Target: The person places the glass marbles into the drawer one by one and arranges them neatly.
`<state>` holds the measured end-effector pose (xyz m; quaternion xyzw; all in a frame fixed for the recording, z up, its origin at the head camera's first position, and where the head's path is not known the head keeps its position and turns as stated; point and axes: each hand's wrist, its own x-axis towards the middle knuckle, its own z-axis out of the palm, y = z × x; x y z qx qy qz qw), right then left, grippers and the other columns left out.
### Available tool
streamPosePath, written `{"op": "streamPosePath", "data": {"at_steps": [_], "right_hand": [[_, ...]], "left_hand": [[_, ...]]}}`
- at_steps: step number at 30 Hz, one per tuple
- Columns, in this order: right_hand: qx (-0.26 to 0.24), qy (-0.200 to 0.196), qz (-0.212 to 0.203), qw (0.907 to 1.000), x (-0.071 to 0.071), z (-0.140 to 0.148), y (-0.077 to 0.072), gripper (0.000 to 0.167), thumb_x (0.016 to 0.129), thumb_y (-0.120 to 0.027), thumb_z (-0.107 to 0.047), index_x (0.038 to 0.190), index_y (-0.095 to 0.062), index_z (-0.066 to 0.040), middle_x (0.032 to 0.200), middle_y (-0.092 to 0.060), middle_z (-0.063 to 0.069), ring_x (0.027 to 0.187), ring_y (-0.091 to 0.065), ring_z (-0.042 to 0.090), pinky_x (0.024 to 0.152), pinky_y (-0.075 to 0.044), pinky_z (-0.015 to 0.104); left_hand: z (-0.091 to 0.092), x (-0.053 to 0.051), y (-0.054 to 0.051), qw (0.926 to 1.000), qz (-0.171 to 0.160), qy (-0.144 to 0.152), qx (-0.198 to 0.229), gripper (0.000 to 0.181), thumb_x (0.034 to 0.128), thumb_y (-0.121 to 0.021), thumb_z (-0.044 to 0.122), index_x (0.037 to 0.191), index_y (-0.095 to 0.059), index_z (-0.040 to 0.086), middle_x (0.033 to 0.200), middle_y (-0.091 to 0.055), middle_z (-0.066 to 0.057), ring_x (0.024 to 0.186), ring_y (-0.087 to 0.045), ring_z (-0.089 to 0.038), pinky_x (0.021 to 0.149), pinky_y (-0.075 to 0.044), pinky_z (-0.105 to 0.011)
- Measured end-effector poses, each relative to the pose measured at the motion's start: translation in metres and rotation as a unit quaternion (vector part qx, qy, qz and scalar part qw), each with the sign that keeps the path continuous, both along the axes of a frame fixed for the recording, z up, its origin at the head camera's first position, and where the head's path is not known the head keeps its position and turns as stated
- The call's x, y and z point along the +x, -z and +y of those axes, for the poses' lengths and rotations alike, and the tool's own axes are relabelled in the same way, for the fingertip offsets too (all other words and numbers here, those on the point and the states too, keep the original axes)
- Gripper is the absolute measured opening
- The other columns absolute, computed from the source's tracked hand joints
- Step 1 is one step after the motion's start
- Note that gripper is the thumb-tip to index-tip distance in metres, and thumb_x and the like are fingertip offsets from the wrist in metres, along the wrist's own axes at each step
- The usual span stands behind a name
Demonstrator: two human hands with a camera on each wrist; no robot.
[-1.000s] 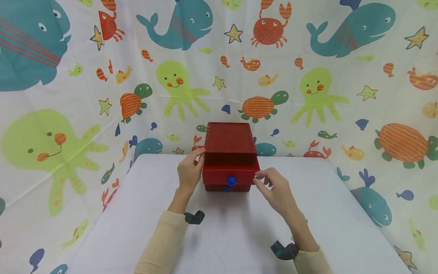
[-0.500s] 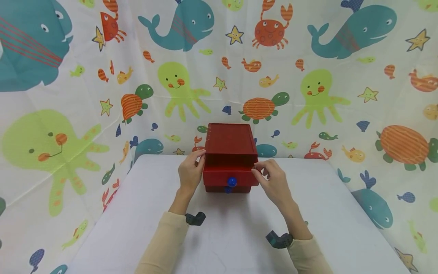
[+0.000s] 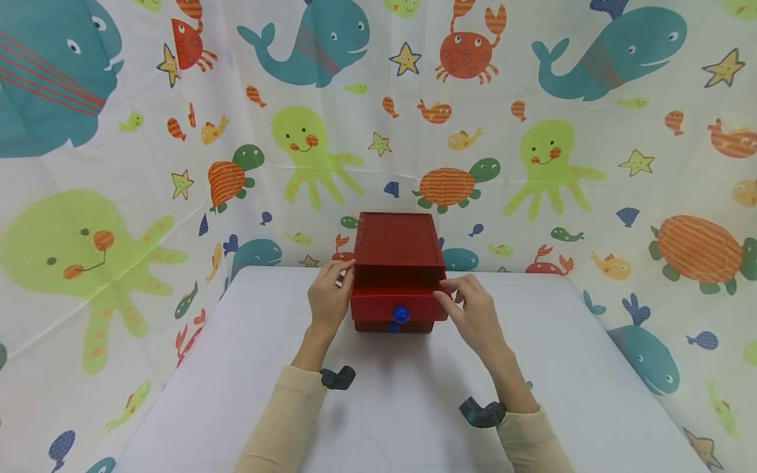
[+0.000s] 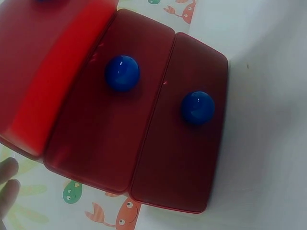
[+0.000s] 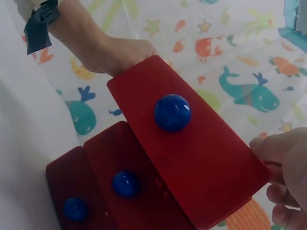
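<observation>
A red drawer unit [image 3: 397, 238] with blue knobs stands at the table's back edge, its top drawer [image 3: 369, 305] pulled out. My left hand [image 3: 328, 299] touches the unit's left side with its fingertips; two of its fingertips [image 4: 8, 179] show at the lower left in the left wrist view. At the drawer's front right corner is my right hand [image 3: 473, 315], thumb and forefinger bent and slightly apart; I see nothing between them. The right wrist view shows its fingers [image 5: 280, 153] against the edge of the top drawer [image 5: 201, 163]. The drawer's inside is hidden.
Two lower drawers, the middle one [image 4: 108, 115] and the bottom one [image 4: 177, 153], are closed. The white table [image 3: 384, 407] spreads around the unit. Behind it hangs a cloth [image 3: 355, 171] printed with sea animals. Each wrist wears a dark device.
My right hand has moved slightly up and left to the drawer's upper corner; the small pale thing at its fingertips is no longer visible. My left hand and the unit look the same.
</observation>
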<state>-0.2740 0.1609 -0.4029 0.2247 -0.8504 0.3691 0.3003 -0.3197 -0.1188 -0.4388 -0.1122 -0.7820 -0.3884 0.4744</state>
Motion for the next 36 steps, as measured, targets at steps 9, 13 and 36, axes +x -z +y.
{"op": "streamPosePath", "data": {"at_steps": [9,13,36], "right_hand": [[-0.005,0.005,0.011,0.9999,0.004,0.003,0.000,0.025,0.089,-0.077,-0.019,0.111,-0.073,-0.010,0.101,-0.067,0.004,0.079,-0.056,0.012,0.066,-0.056,0.019],[-0.001,0.008,0.016,0.9998,0.005,0.004,0.001,0.025,0.088,-0.077,-0.018,0.111,-0.072,-0.009,0.101,-0.067,0.004,0.079,-0.057,0.013,0.066,-0.056,0.019],[-0.003,0.028,0.030,0.9992,0.016,0.013,0.003,0.024,0.088,-0.076,-0.015,0.110,-0.072,-0.007,0.099,-0.068,0.004,0.075,-0.054,0.007,0.063,-0.056,0.023]], "left_hand": [[0.000,0.000,0.000,1.0000,0.008,-0.003,-0.003,0.018,0.0963,-0.066,0.013,0.111,-0.076,0.007,0.099,-0.073,-0.008,0.076,-0.067,-0.019,0.064,-0.060,-0.032],[-0.001,-0.001,0.001,1.0000,0.004,-0.004,-0.006,0.018,0.0966,-0.066,0.014,0.110,-0.076,0.007,0.098,-0.073,-0.008,0.076,-0.066,-0.019,0.065,-0.060,-0.031],[-0.003,0.000,-0.002,0.9997,-0.018,0.004,-0.016,0.017,0.0966,-0.065,0.013,0.110,-0.075,0.008,0.092,-0.072,-0.008,0.076,-0.064,-0.018,0.065,-0.059,-0.031]]}}
